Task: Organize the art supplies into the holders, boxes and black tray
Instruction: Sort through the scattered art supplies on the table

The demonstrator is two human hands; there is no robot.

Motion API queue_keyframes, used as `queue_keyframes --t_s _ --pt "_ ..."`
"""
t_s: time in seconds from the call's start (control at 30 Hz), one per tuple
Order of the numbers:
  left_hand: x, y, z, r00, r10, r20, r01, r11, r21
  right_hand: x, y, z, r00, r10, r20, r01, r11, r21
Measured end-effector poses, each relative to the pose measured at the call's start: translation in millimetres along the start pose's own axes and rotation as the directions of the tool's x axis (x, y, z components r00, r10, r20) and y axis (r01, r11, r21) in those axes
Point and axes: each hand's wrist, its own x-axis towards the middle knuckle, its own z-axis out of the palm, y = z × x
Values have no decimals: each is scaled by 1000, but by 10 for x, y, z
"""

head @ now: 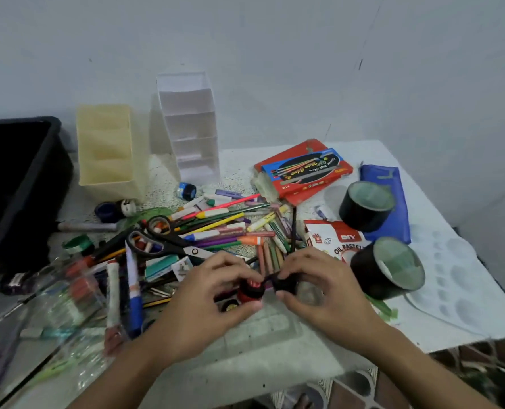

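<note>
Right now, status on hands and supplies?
Left hand grips red paint pot; right hand pinches small black piece beside it. Scissors, pens heaped before yellow holder.

A hobby corner in what looks like a home: a small white table (275,352) set against a bare, pale painted wall (275,54), patterned floor tiles (481,367) below its edge, its top littered with crayons (270,255), scissors (168,242), an oil pastel box (334,237) and a paint palette (455,278).

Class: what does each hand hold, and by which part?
The left hand grips a small red paint pot round its body; the right hand pinches a small black piece, perhaps a cap, by its sides.
</note>
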Motion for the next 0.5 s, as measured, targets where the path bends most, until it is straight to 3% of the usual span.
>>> queue_keyframes --t_s 0.2,0.5 --pt "-87 -88 250 988 154 -4 -145 935 325 1 158 57 971 -183 155 206 967 -149" --pt "-143 -167 450 955 220 -201 -117 897 427 63 265 24 936 -272 221 307 942 -139"
